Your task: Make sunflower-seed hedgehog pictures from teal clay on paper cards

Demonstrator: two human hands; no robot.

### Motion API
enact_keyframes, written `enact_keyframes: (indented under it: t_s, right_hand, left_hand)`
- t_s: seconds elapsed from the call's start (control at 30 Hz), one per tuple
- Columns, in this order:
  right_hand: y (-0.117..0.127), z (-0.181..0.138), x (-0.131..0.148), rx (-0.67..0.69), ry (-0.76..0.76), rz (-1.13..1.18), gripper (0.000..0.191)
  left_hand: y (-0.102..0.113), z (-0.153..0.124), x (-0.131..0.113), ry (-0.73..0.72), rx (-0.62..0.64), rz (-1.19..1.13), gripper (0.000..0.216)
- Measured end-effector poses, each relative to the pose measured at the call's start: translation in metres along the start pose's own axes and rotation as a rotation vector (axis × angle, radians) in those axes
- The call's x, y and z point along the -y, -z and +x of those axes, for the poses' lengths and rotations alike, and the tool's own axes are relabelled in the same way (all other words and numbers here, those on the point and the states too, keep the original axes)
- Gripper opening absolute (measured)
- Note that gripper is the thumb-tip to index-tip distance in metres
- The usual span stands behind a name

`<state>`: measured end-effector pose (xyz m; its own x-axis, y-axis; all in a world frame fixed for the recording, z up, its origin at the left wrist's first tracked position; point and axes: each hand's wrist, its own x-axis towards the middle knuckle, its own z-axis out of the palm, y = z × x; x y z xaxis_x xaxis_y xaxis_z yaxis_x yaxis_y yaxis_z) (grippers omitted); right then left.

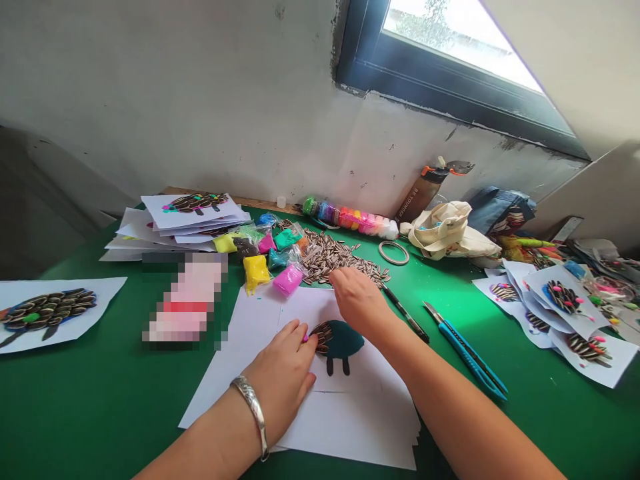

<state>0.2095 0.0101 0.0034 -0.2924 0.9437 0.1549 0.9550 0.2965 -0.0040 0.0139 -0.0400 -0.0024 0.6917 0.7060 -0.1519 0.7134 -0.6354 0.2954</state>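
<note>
green tabletop (100, 400). dark-teal oval clay shape (345, 340), partly seed-covered, lies on white paper (360, 430). left hand (283, 367) loosely spread, fingertips at its edge; right hand (361, 298) bunched by striped brown seed pile (337, 257), grip can't tell. dragging left fingers could dislodge set seeds.

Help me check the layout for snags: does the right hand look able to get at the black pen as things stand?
Probably yes: the black pen lies on the green table just beside the right hand, with nothing seen lying over it. I cannot tell whether that hand holds something.
</note>
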Motion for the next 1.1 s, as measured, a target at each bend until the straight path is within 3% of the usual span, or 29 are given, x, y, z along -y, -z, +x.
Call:
enact_keyframes:
  t_s: [0.1,0.2,0.3,0.43,0.6,0.73,0.9,1.1]
  right_hand:
    - [0.003,-0.03,0.002,-0.158,-0.252,0.68,0.017]
    - [0.002,-0.055,0.006,-0.051,-0.455,1.28,0.02]
    - [0.0,-0.065,0.008,0.042,-0.586,1.603,0.026]
    - [0.001,-0.064,0.008,0.057,-0.614,1.778,0.028]
    - [0.001,-0.065,0.006,0.084,-0.568,1.763,0.026]
    - [-0.001,-0.067,0.011,0.005,-0.462,1.424,0.016]
    - [-0.006,-0.07,0.017,-0.138,-0.155,0.851,0.015]
    - [-0.007,-0.069,0.012,-0.212,-0.125,0.689,0.015]
  left_hand:
    - [0.0,0.0,0.0,-0.012,-0.015,-0.01,0.049]
    - [0.001,0.0,0.0,-0.01,-0.023,-0.012,0.049]
    - [0.002,0.0,0.0,-0.001,-0.019,-0.013,0.05]
    - [0.003,0.001,0.002,-0.01,-0.03,-0.022,0.05]
    - [0.0,0.001,0.003,-0.012,-0.031,-0.018,0.049]
    - [0.0,0.001,0.004,-0.026,-0.052,-0.031,0.049]
    - [-0.003,-0.001,0.006,-0.053,-0.107,-0.042,0.045]
    - [-0.009,-0.001,0.008,-0.052,-0.18,-0.065,0.043]
